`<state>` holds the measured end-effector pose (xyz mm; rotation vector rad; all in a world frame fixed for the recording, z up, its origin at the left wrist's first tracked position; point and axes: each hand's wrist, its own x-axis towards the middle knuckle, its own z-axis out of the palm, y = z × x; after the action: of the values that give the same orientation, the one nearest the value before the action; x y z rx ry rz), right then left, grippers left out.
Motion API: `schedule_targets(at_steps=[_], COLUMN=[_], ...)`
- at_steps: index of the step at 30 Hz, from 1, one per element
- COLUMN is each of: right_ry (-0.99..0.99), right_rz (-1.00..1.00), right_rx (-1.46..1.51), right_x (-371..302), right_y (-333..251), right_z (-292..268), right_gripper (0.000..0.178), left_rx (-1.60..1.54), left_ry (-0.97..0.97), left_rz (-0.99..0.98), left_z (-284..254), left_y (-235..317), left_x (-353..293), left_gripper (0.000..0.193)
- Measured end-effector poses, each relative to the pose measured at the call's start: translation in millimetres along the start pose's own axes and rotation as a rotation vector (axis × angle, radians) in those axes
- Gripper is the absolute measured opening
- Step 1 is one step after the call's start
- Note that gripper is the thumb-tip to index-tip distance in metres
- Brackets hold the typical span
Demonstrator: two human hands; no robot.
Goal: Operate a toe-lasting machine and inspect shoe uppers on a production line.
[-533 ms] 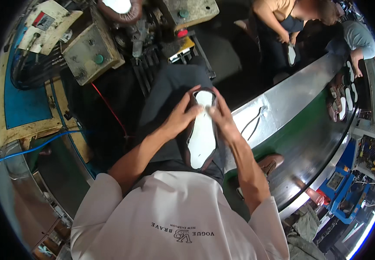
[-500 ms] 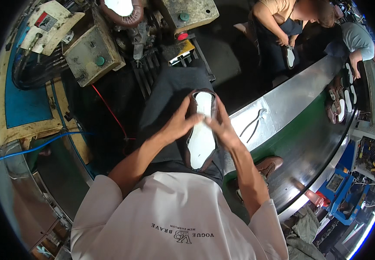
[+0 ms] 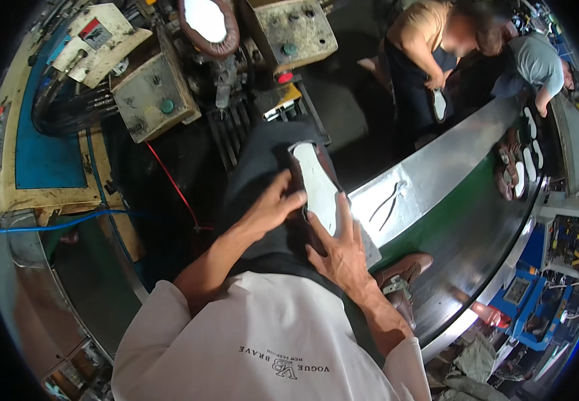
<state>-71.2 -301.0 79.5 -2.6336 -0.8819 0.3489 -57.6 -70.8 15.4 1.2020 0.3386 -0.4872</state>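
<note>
A brown shoe upper with a white insole (image 3: 317, 187) facing up rests on my dark-trousered lap. My left hand (image 3: 273, 207) grips its left side, fingers curled against the edge. My right hand (image 3: 339, 250) lies flat over the near end of the insole, fingers spread and pressing down. Both hands hold the same shoe between them.
A worn machine (image 3: 162, 80) with green and red buttons stands ahead, another shoe (image 3: 206, 23) clamped on top. A green conveyor belt with a metal rim (image 3: 436, 174) curves at right, carrying shoes (image 3: 517, 160). Two people (image 3: 436, 60) work beyond it. Pliers (image 3: 386, 200) lie on the rim.
The shoe has been tilted and lowered onto my lap. My right hand slid from the shoe's side to lie flat on the near end of the insole.
</note>
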Motion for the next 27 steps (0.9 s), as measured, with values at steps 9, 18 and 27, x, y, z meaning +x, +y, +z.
schedule_targets(at_steps=[9, 18, 27], right_ry=[-0.005, 0.177, 0.372], right_rz=[-0.133, -0.098, -0.433], right_rx=[0.066, 0.134, 0.072], right_x=[7.9, 65.0, 274.4], right_y=[11.4, 11.9, -57.3], right_z=[4.6, -66.6, -119.4], right_gripper=[0.062, 0.057, 0.062], left_rx=[0.802, -0.149, -0.323], left_ry=[0.412, 1.037, 0.266], left_rz=[0.611, 0.788, 0.645], left_z=[-58.5, -224.5, -245.6], left_y=[-2.3, 179.9, 289.5], left_x=[102.0, 95.0, 80.1], left_gripper=[0.022, 0.047, 0.069])
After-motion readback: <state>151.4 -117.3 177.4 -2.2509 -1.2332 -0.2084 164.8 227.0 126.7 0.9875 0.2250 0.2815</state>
